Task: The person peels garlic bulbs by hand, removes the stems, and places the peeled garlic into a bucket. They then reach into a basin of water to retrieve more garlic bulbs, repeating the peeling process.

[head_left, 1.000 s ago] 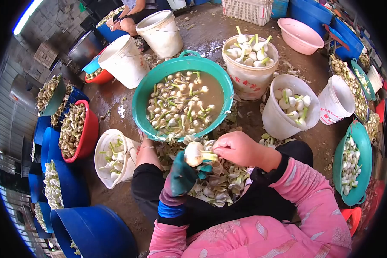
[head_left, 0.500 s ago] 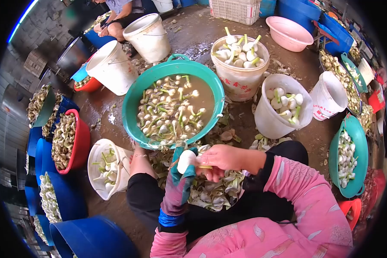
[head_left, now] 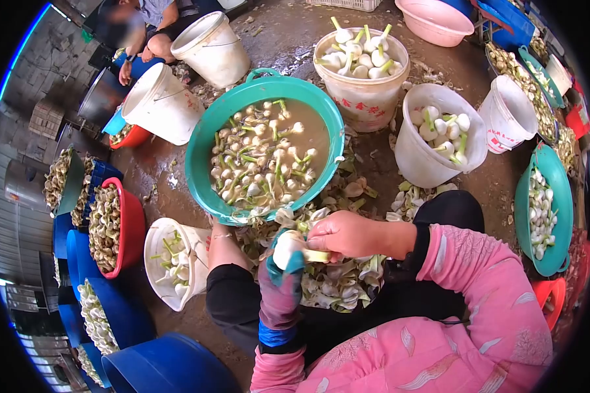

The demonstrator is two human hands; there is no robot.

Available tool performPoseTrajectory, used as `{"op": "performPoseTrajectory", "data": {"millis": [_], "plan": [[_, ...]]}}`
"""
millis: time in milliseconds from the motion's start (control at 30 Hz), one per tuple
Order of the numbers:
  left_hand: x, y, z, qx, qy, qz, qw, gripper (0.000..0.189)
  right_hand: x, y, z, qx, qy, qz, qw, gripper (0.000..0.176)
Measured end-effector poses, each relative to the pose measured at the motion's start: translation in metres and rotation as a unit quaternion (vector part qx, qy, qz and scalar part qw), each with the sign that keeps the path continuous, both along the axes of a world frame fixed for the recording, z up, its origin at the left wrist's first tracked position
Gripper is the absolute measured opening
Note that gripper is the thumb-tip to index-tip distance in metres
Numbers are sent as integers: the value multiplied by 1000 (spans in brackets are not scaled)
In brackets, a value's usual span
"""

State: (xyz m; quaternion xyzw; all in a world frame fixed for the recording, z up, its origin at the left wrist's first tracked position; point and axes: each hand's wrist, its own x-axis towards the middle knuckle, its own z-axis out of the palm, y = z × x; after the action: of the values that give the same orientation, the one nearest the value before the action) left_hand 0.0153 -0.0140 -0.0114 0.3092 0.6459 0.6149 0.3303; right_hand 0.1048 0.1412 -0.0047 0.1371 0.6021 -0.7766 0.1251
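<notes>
LOG | my left hand [head_left: 280, 278], gloved, wrapped around a garlic bulb [head_left: 286, 247] over my lap | my right hand [head_left: 344, 234], bare, fingers closed on that bulb's stalk end | peel heap [head_left: 337, 288] under both hands | green basin [head_left: 195, 149] of muddy water and floating garlic just past my knees | white bucket [head_left: 364, 101] of cleaned bulbs beyond it

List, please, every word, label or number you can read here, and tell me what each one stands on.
Red print on the wall of the full white bucket: too blurred to read.
Red print on the wall of the tilted white bucket further right: too blurred to read.
The bulb in the left hand bears no text, and nothing else is legible.
</notes>
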Motion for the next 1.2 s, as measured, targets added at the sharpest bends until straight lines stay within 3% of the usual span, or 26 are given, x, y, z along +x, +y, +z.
{"op": "performPoseTrajectory", "data": {"millis": [67,100,133,200,233,533,567,633,667,700,733,767,800,833,867,933,1033,1133,1167,1200], "plan": [[1,-6,-11,13,1,14,1000,31,1,-5,8,76,34,-22,996,21],[-1,-7,-29,72,-237,22,969,35,3,-9,1,-7,55,-55,997,19],[5,-3,-23,71,-235,20,969,35,5,-9,2,-8,58,-56,997,19],[20,6,-3,195,-382,-3,903,37,9,-10,7,-179,63,-74,979,19],[25,8,0,181,-397,33,899,41,11,-9,7,-178,66,-74,979,19],[29,0,12,194,-471,22,860,44,21,4,18,-209,115,-9,971,16],[33,3,20,187,-483,89,851,46,22,4,18,-208,116,-8,971,16],[31,-2,20,200,-454,64,866,46,24,8,15,-80,239,-157,955,15],[29,-4,19,211,-427,40,879,47,22,20,10,-365,180,-175,897,16],[21,-7,12,277,-441,-24,853,45,17,47,-5,-416,253,-144,861,22],[16,-9,13,282,-440,-23,853,45,9,61,2,-463,324,-112,818,27],[13,-10,14,276,-374,-58,884,48,11,58,5,-119,203,-139,962,30],[11,-9,14,268,-306,-92,909,52,16,50,10,245,54,-147,957,33],[15,-14,17,104,-293,52,949,46,15,34,16,531,40,-32,846,29],[9,-18,16,46,23,-4,999,38,14,17,22,597,71,-39,798,22],[4,-23,16,3,-48,-13,999,26,13,-1,31,516,235,-177,805,19],[1,-26,17,-12,8,-34,999,29,8,-4,31,455,322,-140,818,17],[-1,-20,15,-42,4,-76,996,29,5,6,31,490,318,-53,810,15],[-3,-22,19,-76,-78,-102,989,29,3,12,26,489,314,-50,812,15],[-4,-22,20,-76,-82,-103,988,29,-2,23,15,548,196,20,813,15]]}}
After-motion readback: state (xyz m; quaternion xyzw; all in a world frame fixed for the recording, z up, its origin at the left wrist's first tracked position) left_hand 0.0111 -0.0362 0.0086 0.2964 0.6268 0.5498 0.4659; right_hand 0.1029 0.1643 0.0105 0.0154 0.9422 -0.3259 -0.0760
